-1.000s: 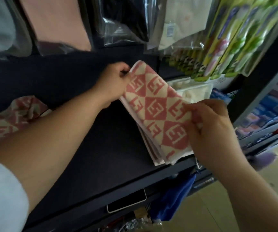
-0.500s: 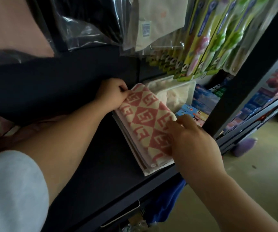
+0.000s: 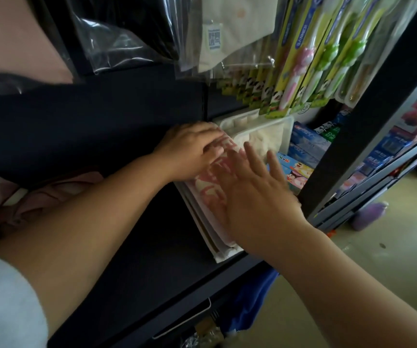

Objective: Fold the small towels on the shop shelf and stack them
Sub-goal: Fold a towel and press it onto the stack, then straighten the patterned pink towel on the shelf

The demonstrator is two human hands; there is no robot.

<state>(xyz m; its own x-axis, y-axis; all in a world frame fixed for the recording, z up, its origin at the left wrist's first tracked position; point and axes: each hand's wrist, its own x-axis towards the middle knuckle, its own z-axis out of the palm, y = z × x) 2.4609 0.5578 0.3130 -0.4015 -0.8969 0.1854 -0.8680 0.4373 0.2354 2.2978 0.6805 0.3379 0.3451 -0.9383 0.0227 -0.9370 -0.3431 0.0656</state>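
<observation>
A folded pink-and-cream patterned towel (image 3: 208, 189) lies on top of a stack of folded towels (image 3: 215, 243) on the dark shelf (image 3: 152, 247). My left hand (image 3: 192, 149) rests flat on the towel's far end, fingers spread. My right hand (image 3: 255, 194) lies flat over its near part with fingers spread, hiding most of the pattern. At the far left, a heap of loose pink patterned towels (image 3: 6, 199) sits on the shelf, partly behind my left forearm.
A white plastic tray (image 3: 277, 129) stands just behind the stack. Toothbrush packs (image 3: 310, 51) and bagged goods (image 3: 132, 33) hang above. Toothpaste boxes (image 3: 305, 151) sit to the right, beside a dark upright post (image 3: 368, 116). The floor lies at lower right.
The folded towel was lowered onto the stack. Both hands let go of its corners and now press flat on top of it.
</observation>
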